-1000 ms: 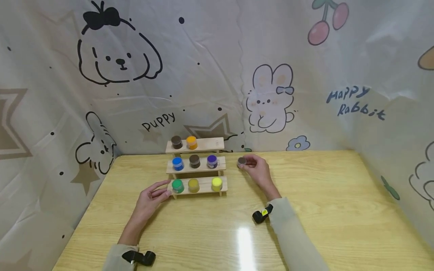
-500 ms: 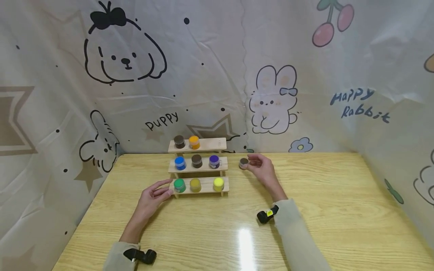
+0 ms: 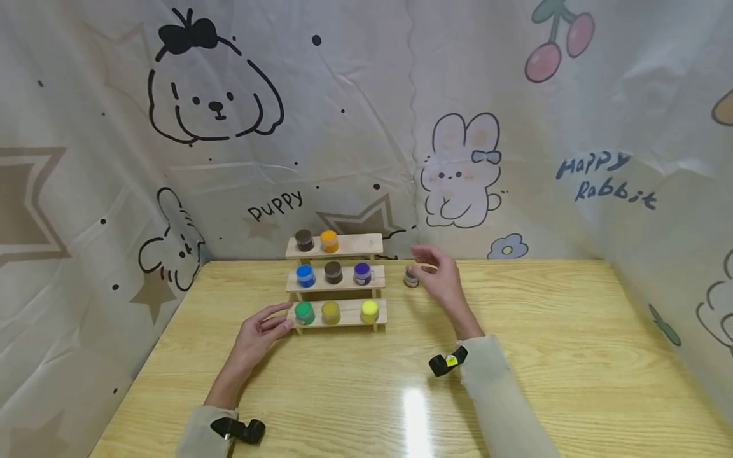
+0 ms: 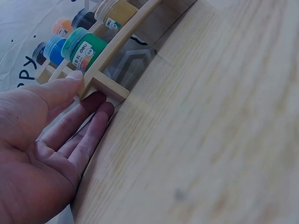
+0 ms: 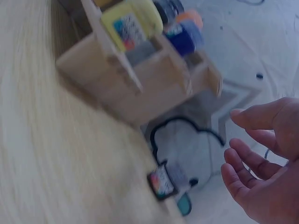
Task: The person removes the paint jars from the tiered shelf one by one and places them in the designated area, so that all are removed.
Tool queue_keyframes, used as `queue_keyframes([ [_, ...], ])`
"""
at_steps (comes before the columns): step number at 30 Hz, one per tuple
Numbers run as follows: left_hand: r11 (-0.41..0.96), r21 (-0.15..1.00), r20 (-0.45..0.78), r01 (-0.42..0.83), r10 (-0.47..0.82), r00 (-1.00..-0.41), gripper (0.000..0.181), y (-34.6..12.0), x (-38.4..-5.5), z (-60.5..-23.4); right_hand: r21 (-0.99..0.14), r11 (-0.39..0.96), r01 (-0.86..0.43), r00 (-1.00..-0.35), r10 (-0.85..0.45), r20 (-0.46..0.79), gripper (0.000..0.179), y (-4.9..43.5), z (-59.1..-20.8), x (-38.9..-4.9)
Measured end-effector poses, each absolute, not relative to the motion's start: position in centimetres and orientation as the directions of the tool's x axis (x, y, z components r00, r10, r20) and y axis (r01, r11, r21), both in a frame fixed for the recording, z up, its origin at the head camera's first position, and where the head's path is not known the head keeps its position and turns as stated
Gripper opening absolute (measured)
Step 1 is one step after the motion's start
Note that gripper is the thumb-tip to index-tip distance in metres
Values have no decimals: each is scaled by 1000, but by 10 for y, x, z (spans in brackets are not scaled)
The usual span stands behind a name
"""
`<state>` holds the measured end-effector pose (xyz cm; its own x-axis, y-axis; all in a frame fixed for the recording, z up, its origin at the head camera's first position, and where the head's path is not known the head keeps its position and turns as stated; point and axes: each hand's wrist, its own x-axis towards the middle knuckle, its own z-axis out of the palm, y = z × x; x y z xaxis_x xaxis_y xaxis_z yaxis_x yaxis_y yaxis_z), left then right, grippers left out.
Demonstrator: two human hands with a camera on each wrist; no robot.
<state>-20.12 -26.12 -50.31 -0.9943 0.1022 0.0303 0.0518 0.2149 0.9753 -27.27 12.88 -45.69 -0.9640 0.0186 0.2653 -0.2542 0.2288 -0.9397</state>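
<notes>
A three-step wooden rack (image 3: pixel 349 318) bears several small paint jars. My left hand (image 3: pixel 256 338) holds the left end of its lowest step; in the left wrist view the thumb (image 4: pixel 70 84) lies at the step's end and the fingers (image 4: pixel 86 128) are under it by the leg. Nearest that hand is the green paint jar (image 4: pixel 86 50). To the right of the rack a dark paint jar (image 5: pixel 162 182) stands on the table by itself. My right hand (image 3: pixel 439 275) is raised just above and beside this jar, fingers loosely bent and apart from it in the right wrist view.
On the lowest step are also an ochre jar (image 3: pixel 330 312) and a yellow jar (image 3: pixel 369 311). Blue (image 3: pixel 306 275), dark brown (image 3: pixel 333 272) and purple (image 3: pixel 363 273) jars fill the middle step. Another dark jar (image 3: pixel 305 240) and an orange jar (image 3: pixel 329 241) stand on top. A printed curtain (image 3: pixel 355 140) hangs behind.
My right hand has let go of the dark paint jar and lifted its fingers off it; the jar stays on the table. The left hand keeps its place at the rack.
</notes>
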Motion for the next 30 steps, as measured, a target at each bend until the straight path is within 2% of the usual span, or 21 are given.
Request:
queue_keyframes([
  [9,215,974,57,78,102,-993,47,-268,-203,-502,-904,225,-365,-931,-69,358,37,84,-434,-277],
  [16,212,974,54,75,99,-994,47,-268,-202,-505,-871,158,-466,-883,-140,447,35,49,-415,-286],
  [30,182,981,47,66,103,-994,46,-257,-201,-505,-862,318,-395,-915,-219,339,53,-3,-397,-302],
])
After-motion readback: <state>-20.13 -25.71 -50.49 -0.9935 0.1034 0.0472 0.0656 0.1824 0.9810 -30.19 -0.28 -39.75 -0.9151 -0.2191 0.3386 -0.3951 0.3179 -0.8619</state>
